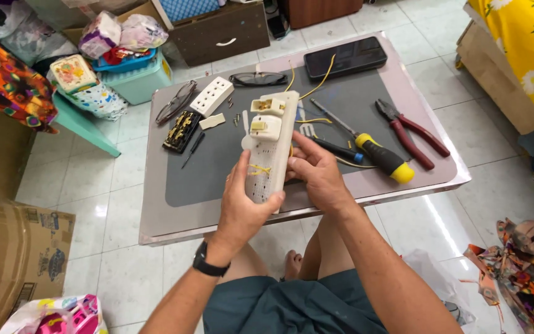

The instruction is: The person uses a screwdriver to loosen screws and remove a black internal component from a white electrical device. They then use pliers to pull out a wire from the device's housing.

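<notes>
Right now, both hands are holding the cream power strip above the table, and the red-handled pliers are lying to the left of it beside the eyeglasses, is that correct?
Not quite. The left hand and right hand do hold the cream power strip above the table, but the head view shows the red-handled pliers lying to its right, next to the yellow-handled screwdriver, not left beside the eyeglasses.

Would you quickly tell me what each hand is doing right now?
Left hand: closed around the long cream plastic power strip.
Right hand: gripping the strip's right edge.
</notes>
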